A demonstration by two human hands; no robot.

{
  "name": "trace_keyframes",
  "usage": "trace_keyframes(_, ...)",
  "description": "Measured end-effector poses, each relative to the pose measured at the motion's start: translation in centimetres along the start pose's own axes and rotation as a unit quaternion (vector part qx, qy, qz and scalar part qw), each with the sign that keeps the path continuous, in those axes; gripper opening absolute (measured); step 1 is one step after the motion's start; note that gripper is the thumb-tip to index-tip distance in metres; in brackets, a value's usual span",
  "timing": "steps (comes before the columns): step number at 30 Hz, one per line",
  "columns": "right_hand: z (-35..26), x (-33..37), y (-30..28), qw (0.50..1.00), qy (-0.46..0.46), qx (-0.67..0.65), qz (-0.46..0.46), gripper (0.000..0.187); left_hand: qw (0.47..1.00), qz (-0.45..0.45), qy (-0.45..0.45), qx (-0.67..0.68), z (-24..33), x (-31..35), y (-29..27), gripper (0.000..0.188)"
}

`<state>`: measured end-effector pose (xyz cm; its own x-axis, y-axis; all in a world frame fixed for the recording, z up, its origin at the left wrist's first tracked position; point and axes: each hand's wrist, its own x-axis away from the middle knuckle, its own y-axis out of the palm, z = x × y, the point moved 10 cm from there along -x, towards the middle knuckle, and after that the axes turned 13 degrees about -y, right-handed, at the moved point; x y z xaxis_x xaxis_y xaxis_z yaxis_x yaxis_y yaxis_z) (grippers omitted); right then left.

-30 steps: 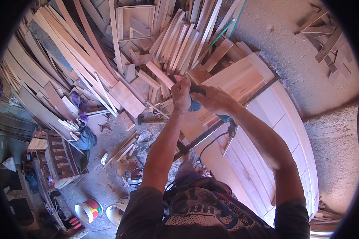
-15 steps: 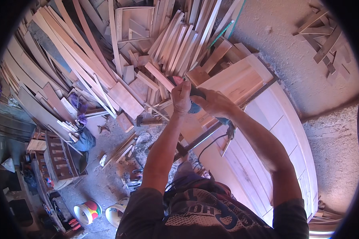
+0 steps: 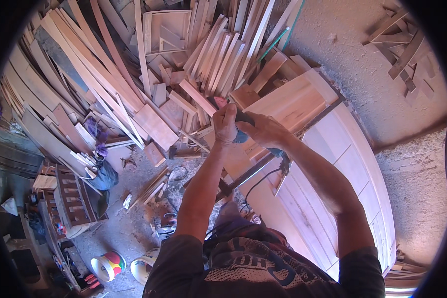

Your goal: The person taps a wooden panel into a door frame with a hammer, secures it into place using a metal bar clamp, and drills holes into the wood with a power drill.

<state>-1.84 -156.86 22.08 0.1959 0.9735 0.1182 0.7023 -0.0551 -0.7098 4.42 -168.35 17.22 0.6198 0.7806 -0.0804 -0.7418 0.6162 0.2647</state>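
Observation:
Both my hands are on a dark teal corded power tool (image 3: 241,135) that looks like an angle grinder, with a reddish part at its front. My left hand (image 3: 224,124) is closed round its front end. Just to the right, my right hand (image 3: 268,130) wraps over its body, hiding most of it. The tool's rear end and black cord (image 3: 264,176) show below my right wrist. Under and beside the tool lies a pale wooden panel (image 3: 288,107). A long metal bar clamp (image 3: 251,173) crosses the wood nearer to me. The tool's contact with the wood is hidden.
A large panelled wooden door (image 3: 323,184) lies to the right. Long boards (image 3: 97,64) and stacked offcuts (image 3: 216,59) crowd the far side. At lower left stand a colourful bucket (image 3: 109,265) and a slatted wooden piece (image 3: 72,193). Wood scraps (image 3: 405,47) lie far right.
The view has shifted very slightly. Both hands keep their hold on the tool, which stays in nearly the same place.

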Motion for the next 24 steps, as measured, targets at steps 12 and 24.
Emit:
trace_keyframes(12,0.8,-0.1,0.9,1.0,0.012,-0.011,-0.015,0.062,1.0,-0.005,-0.028,-0.001,-1.7,0.2,-0.4,0.038)
trace_keyframes(24,1.8,-0.6,1.6,1.0,0.008,-0.012,-0.023,0.055,0.998,0.003,-0.055,-0.004,-3.2,0.2,-0.9,0.038)
